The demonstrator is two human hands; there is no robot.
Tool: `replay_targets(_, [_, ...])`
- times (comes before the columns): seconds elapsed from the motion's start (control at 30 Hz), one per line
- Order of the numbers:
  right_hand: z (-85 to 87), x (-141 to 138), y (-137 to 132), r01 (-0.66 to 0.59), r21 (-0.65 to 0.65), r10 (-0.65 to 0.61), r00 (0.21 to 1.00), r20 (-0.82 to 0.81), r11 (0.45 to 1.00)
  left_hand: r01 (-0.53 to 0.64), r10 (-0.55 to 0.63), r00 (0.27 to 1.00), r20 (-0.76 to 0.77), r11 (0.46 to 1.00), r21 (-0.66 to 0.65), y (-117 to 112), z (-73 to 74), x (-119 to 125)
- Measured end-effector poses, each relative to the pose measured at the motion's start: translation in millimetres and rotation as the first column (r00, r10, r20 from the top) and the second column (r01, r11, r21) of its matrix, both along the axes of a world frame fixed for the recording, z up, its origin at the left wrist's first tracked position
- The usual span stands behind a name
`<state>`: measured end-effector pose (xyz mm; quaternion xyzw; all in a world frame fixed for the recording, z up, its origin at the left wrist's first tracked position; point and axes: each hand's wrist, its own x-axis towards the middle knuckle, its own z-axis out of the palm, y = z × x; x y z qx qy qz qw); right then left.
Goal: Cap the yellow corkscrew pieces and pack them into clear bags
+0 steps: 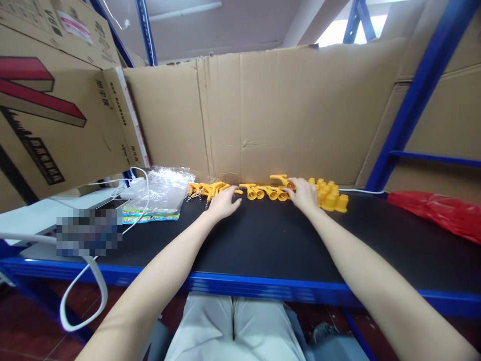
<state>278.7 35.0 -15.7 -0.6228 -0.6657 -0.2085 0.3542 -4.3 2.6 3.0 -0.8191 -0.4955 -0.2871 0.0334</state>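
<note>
My right hand is closed on a yellow plastic cone-shaped piece with a side handle, raised slightly over a row of similar yellow pieces whose round openings face me. Beside that hand, on its right, stand several yellow cup-shaped pieces in a cluster. My left hand is at the right end of a pile of yellow branched handles, some with metal spirals sticking out. Its thumb is apart from the fingers, and a yellow tip shows just beyond them.
Left of the pile lie clear plastic bags over colourful printed packs. A white cable hangs over the table's blue front edge. A red plastic bag lies at right. Cardboard closes off the back.
</note>
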Motion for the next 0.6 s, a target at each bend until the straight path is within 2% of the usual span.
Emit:
replay_targets(0.1, [-2.4,-7,-2,0.049,-0.115,-0.037,0.994,0.102,0.992,0.009,-0.009,1.000,-0.001,1.000,-0.012,0,-0.7,0])
replay_targets(0.27, [-5.7,-7,0,0.075,-0.241,-0.054,0.994,0.091,0.968,0.010,-0.010,1.000,-0.001,0.999,-0.039,0,-0.5,0])
replay_targets(0.4, [-11.6,-3,6,0.049,-0.348,-0.021,0.996,0.085,0.936,0.029,-0.028,1.000,0.009,0.999,-0.026,0,-0.4,0])
replay_targets(0.6, [-18.7,-2,16,0.014,-0.404,0.009,0.998,0.055,0.915,0.048,-0.048,0.999,0.014,0.998,-0.036,0,-0.8,-1])
